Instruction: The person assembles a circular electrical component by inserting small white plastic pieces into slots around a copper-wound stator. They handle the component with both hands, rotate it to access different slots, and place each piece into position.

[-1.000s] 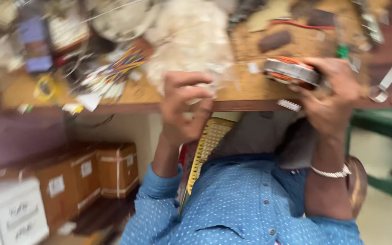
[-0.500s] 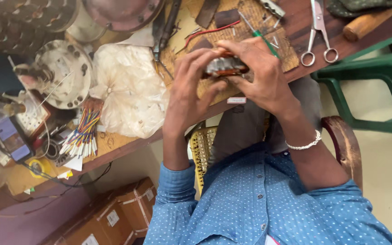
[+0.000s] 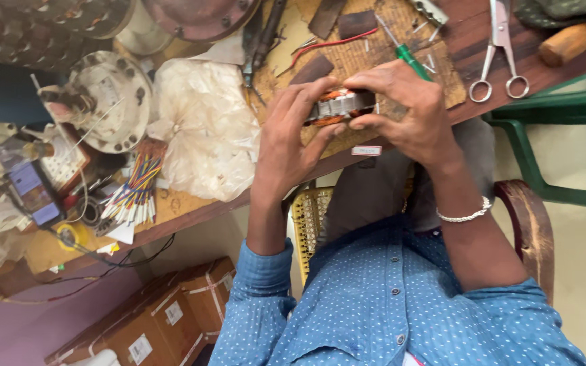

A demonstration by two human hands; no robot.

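Observation:
Both hands hold a small motor stator (image 3: 339,106), a ring of grey metal plates with copper windings, above the front edge of the wooden workbench (image 3: 191,213). My left hand (image 3: 291,139) grips its left side, fingers over the top. My right hand (image 3: 405,108) closes on its right side, a white bead bracelet (image 3: 468,215) on the wrist. A green-handled screwdriver (image 3: 408,55) lies just beyond my right hand on a perforated brown board (image 3: 367,47).
Scissors (image 3: 500,51) and a wooden handle (image 3: 571,41) lie right. A crumpled plastic bag (image 3: 205,129), coloured wire bundle (image 3: 133,193), round metal motor cover (image 3: 106,102) and phone (image 3: 32,193) lie left. Cardboard boxes (image 3: 164,318) stand under the bench; a green plastic stool (image 3: 564,135) is at right.
The view has swung and steadied. My right hand brought the stator from the right to the middle, and my left hand has closed on it too.

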